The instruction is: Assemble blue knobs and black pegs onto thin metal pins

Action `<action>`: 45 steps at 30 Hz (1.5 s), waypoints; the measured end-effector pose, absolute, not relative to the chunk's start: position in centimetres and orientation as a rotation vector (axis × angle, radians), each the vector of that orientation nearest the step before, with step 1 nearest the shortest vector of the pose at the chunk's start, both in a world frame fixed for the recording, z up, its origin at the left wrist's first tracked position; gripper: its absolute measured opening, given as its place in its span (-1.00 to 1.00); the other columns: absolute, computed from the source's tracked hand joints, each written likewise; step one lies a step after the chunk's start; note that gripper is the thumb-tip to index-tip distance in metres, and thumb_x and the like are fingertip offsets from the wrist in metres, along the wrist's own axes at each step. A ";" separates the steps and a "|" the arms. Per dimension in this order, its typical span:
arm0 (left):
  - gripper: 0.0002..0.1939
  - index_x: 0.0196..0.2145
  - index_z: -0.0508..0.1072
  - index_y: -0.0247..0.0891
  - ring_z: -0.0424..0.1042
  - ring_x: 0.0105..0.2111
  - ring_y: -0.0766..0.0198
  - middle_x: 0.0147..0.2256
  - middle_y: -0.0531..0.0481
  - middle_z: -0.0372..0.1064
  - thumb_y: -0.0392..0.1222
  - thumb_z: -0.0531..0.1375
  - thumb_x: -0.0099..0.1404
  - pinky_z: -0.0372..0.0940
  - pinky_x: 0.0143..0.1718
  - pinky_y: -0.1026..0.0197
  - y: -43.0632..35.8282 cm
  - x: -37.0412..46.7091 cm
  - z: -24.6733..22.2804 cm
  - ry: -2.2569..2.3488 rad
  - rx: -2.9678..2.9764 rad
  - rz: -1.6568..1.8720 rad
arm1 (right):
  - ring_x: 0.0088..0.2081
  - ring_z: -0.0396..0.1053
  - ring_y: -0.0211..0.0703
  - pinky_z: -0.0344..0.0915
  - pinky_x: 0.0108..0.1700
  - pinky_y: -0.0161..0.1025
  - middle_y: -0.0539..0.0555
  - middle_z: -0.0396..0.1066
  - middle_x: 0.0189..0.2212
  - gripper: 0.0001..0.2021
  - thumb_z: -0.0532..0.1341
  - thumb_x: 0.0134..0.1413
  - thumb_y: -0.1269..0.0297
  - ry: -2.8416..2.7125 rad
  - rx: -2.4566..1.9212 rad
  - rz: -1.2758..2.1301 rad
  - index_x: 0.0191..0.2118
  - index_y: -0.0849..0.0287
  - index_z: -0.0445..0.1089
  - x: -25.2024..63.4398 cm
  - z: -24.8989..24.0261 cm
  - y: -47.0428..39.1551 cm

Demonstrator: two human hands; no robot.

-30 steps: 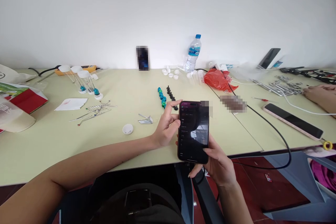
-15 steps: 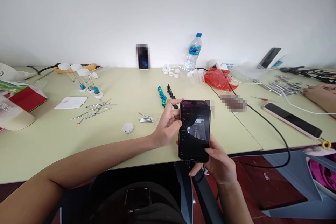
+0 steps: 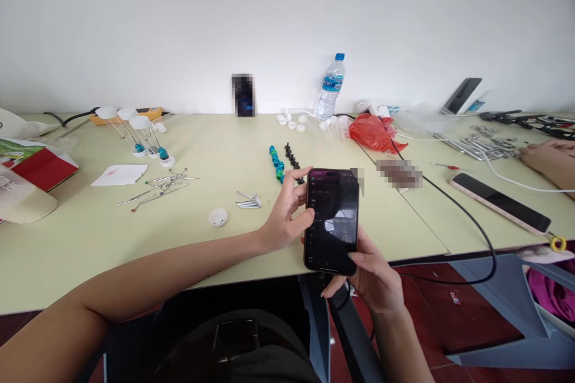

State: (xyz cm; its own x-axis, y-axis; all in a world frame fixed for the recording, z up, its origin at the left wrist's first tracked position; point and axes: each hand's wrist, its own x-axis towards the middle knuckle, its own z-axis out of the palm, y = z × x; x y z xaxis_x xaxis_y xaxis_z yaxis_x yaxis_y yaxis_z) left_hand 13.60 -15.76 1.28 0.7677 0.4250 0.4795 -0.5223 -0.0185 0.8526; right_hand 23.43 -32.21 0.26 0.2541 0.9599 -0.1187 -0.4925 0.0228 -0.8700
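A smartphone [image 3: 332, 233] with a dark lit screen is held upright over the table's front edge. My left hand [image 3: 287, 215] grips its left side, the thumb resting on the edge of the screen. My right hand [image 3: 375, 272] is closed around its lower right corner, thumb on the front. Just beyond the phone lie a row of teal and green nut-like parts [image 3: 276, 163] and a row of black screws [image 3: 293, 161], partly hidden by my left fingers. Left of my left hand are several hex keys [image 3: 249, 200] and a round white cap [image 3: 218, 218].
Clear tubes with white caps [image 3: 142, 122] stand at the left, behind thin metal tools [image 3: 162, 187]. A water bottle [image 3: 331, 85] and red plastic bag [image 3: 375, 133] are at the back. Another phone [image 3: 501, 203] lies right, near a black cable [image 3: 462, 209] and another person's hands [image 3: 548, 155].
My left thumb has shifted slightly further over the screen's left edge. The list on the screen looks changed. Both hands keep hold of the smartphone, and the view has tilted slightly.
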 end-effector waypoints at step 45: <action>-0.41 0.15 0.03 -0.12 0.32 -0.08 0.17 0.06 -0.10 0.28 -0.33 0.06 0.17 0.21 -0.11 0.09 -16.4 13.4 1.5 -0.075 1.281 0.769 | -0.38 0.52 0.03 0.51 -0.51 0.08 0.25 0.25 0.14 -0.20 0.14 0.05 0.33 -0.695 -0.917 1.237 0.36 -0.02 -0.26 23.9 -1.0 -32.1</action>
